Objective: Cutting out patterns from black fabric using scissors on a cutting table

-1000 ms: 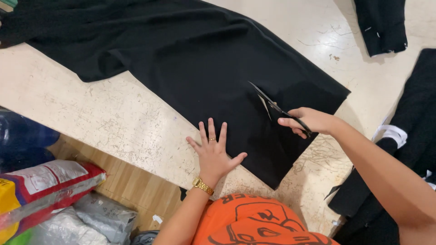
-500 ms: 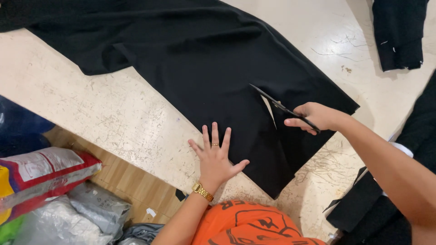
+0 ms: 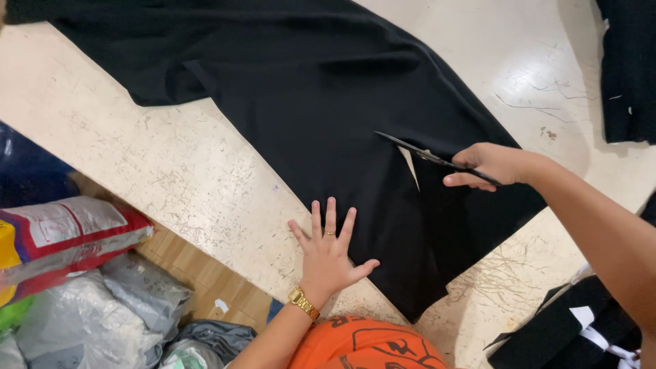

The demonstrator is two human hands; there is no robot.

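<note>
Looking down at the worktop (image 3: pixel 171 171), I see a large piece of black fabric (image 3: pixel 307 89) spread across its pale, scratched surface, running from the far left corner down toward the near edge in front of me.

My left hand (image 3: pixel 328 253) lies flat on the worktop with the fingers spread wide, holding nothing; its fingertips and thumb rest on the near edge of the black fabric, pressing it down. A ring sits on one finger and a gold wristwatch (image 3: pixel 303 303) is on that wrist.

My right hand (image 3: pixel 488 164) is closed around the handles of a pair of scissors (image 3: pixel 417 152). The dark blades point left, away from the hand, and lie in a slit cut into the fabric, where a thin wedge of pale worktop shows through just below the blades. The slit sits in the right part of the cloth, and the flap below it runs on to a point at the near edge.

At the far right corner lies another dark garment (image 3: pixel 629 68), apart from the main piece. More dark cloth with white labels (image 3: pixel 581 328) hangs at the near right edge. Beyond the left edge, on a wooden floor (image 3: pixel 205 273), sit stuffed plastic sacks (image 3: pixel 68 232). An orange printed shirt (image 3: pixel 369 345) fills the bottom of my view.
</note>
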